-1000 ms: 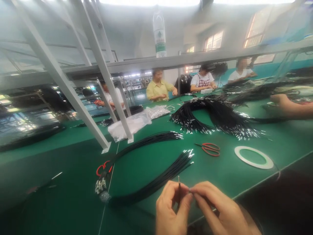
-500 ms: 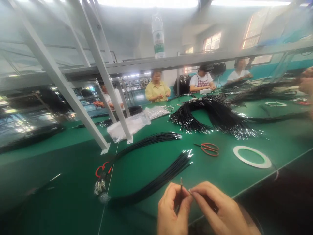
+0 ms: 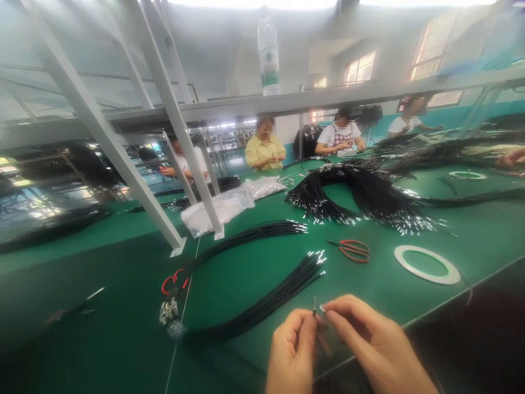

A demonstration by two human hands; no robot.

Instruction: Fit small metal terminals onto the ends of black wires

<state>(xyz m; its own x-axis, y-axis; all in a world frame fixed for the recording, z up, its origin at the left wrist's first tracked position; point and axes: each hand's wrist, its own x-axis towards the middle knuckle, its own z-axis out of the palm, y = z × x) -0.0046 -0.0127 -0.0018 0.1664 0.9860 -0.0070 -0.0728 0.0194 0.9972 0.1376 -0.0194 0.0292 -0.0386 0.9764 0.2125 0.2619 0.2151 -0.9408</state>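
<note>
My left hand (image 3: 292, 353) is closed in a pinch on a thin black wire (image 3: 314, 307) whose bare tip pokes up between thumb and forefinger. My right hand (image 3: 375, 345) is closed too, its fingertips pinched against the same wire tip from the right. Both hands are at the near edge of the green table (image 3: 254, 273). Just beyond them lies a bundle of black wires (image 3: 270, 301) with shiny stripped ends; a second bundle (image 3: 246, 236) lies farther back.
Red-handled scissors (image 3: 351, 249) and a white tape ring (image 3: 426, 264) lie to the right. A big heap of black wires (image 3: 361, 194) fills the table's middle. A white frame leg (image 3: 180, 241) stands left. Several people work at the far side.
The wire tip shows less above my fingers than before, and both hands have shifted slightly right. A co-worker's arm at the far right has drawn back out of view.
</note>
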